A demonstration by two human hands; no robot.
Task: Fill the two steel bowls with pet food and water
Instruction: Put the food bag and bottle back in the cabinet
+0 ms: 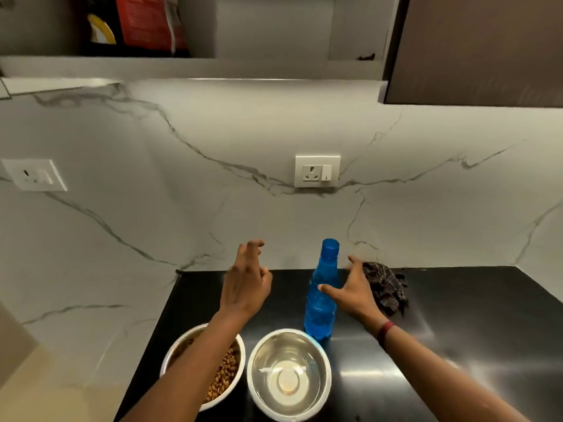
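Our right grip [355,295] spreads wide beside the blue bottle [321,312]; our left grip [245,287] hovers loose. Beneath, black surface [457,315] meets veined marble wall [213,132].

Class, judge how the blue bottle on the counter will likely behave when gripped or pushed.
The blue plastic bottle stands tall and narrow, so a sideways push probably tips it. Its ribbed plastic wall likely flexes when squeezed. Once down, it may roll.

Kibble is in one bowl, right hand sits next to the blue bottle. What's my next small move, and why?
Probably close the right hand round the blue bottle: it stands upright, ungripped, beside that open hand. The left bowl already holds kibble; I cannot tell if the right bowl holds water yet.
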